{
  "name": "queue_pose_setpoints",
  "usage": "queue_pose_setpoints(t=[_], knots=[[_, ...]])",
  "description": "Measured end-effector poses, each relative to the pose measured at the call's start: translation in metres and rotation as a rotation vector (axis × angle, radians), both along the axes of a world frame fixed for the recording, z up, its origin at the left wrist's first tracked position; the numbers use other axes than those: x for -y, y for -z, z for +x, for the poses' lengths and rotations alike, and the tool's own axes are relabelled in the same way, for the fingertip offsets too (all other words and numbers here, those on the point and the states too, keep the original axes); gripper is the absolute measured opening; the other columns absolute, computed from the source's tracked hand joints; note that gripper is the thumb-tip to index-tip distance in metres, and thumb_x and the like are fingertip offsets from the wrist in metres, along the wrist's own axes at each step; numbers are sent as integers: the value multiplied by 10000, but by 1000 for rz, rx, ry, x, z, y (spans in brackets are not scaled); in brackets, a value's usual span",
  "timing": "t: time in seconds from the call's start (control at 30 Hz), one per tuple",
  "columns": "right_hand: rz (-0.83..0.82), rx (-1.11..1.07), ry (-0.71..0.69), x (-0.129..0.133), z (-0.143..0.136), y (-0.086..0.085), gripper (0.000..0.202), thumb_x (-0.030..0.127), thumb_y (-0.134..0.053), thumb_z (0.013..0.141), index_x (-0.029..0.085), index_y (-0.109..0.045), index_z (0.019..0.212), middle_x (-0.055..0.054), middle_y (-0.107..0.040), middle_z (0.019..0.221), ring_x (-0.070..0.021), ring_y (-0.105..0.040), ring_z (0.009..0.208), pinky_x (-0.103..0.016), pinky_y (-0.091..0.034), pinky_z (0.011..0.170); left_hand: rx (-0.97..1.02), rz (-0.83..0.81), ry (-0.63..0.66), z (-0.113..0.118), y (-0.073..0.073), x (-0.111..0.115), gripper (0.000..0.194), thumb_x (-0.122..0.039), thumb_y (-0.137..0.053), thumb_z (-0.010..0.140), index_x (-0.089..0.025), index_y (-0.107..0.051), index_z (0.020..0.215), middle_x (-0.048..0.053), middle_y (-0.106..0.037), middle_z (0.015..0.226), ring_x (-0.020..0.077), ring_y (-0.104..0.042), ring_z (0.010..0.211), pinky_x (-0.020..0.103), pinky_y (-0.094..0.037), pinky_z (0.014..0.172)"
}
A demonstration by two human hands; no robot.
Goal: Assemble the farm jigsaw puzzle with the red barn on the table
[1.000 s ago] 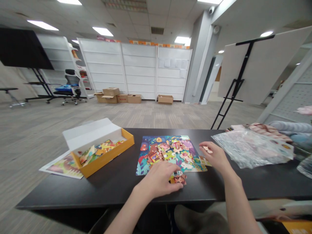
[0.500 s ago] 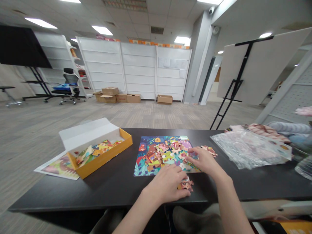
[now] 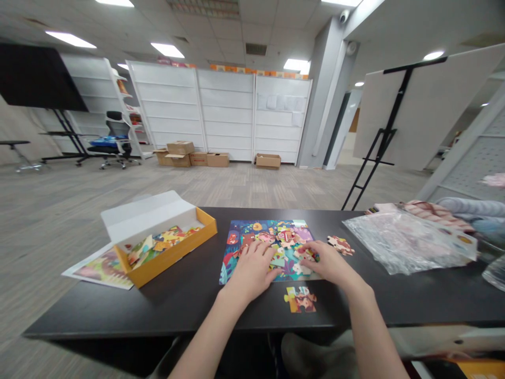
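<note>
On the black table lies a colourful picture board [image 3: 246, 227] with many loose puzzle pieces [image 3: 284, 237] heaped on it. My left hand [image 3: 252, 268] rests palm down over the board's left part, its fingers spread on the pieces. Over the board's right part is my right hand [image 3: 325, 259], thumb and fingers bent around a small colourful puzzle piece [image 3: 314, 256]. Some joined pieces [image 3: 300, 300] lie on the table below the board. A brown and white group of pieces [image 3: 340, 245] sits to the right of the board.
An open yellow box [image 3: 173, 258] holding more pieces stands at the left, partly on a printed sheet [image 3: 102, 269]. Clear plastic packaging [image 3: 410, 242] and striped fabric [image 3: 437, 216] lie at the right. The table's front edge [image 3: 158, 333] is near me.
My left hand has moved up and left from the joined pieces near the table's front onto the board, uncovering those pieces. My right hand has barely moved; its fingers are more curled.
</note>
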State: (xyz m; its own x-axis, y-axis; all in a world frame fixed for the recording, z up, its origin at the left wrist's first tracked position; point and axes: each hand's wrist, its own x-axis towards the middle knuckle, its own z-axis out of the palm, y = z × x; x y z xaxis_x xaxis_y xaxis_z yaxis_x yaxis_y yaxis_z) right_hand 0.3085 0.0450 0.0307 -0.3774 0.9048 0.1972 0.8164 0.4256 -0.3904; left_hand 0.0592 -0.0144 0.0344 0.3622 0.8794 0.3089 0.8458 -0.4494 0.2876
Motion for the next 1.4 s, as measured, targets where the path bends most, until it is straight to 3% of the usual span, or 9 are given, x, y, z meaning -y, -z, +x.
queue_pose_setpoints(t=[0.17,0.37,0.6,0.87,1.03,1.17,1.4], knots=[[17,-7,11,-4,17,3,224,319,-661,799,227,-743,986,-63,-738,986,-238,-661,908,-325,-463,808,-58,-38,-6,-2,0,-3,379,-414,-593,941,-238,-582,1276,96,-616,1326,318,-497,1270,492,-399,1052],[31,-9,151,-7,48,4,257,400,-658,779,218,-745,938,-75,-741,932,-253,-674,851,-338,-489,758,-40,-66,-2,-10,-6,-5,344,-411,-639,906,-238,-616,1202,94,-645,1231,300,-563,1177,441,-438,993],[106,-42,229,-11,68,7,221,360,-651,765,250,-753,927,-80,-749,1066,-266,-695,905,-339,-510,764,50,-92,0,-20,-8,-6,345,-289,-654,849,-237,-614,1187,78,-646,1198,279,-596,1141,395,-480,945],[162,38,451,-19,92,26,282,368,-617,768,210,-749,961,-87,-738,877,-268,-679,798,-337,-473,694,187,-46,8,-32,-2,-15,305,-261,-625,856,-222,-637,1159,84,-660,1174,250,-622,1106,376,-496,953],[145,62,551,-22,102,31,268,339,-582,807,201,-750,964,-100,-742,865,-261,-676,757,-326,-447,651,151,-27,-141,-55,-9,-16,315,-321,-597,895,-229,-625,1195,83,-661,1207,261,-632,1108,386,-498,946],[91,104,605,-23,104,33,278,315,-568,834,196,-734,1022,-118,-744,910,-284,-687,814,-337,-448,666,6,-45,-312,-76,-11,-14,337,-254,-532,919,-207,-591,1247,118,-640,1254,299,-622,1152,425,-487,953],[112,121,591,-28,104,38,306,226,-475,894,163,-715,1073,-165,-726,1045,-292,-688,931,-350,-470,740,-103,-150,-389,-89,-8,-8,312,-229,-472,955,-162,-568,1245,152,-641,1207,288,-639,1126,409,-493,949]])
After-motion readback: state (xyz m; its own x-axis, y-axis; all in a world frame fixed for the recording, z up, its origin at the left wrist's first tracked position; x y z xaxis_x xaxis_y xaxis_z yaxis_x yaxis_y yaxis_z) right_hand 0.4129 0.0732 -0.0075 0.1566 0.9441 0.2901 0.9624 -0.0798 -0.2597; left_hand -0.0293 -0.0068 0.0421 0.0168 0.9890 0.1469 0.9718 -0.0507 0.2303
